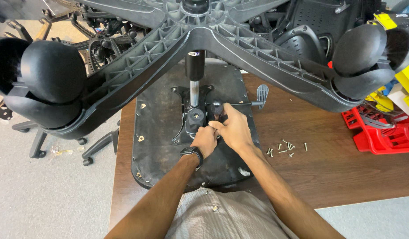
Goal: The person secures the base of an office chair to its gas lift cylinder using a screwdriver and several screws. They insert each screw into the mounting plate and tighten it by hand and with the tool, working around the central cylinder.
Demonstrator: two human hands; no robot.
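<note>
Left hand [205, 140] and right hand [231, 129], fingers curled closed on the black tilt mechanism [195, 116] at the centre of the upturned seat [158, 128]; loose screws [285, 147] at 3 o'clock

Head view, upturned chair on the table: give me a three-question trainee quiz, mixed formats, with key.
1. True or false: both hands rest on the black mechanism plate under the seat base.
2. Where do the loose screws lie? A) on the floor B) on the wooden table, on the person's right C) in the red bin
3. Which wrist bears the watch?

Key: 1 true; 2 B; 3 left.
</note>
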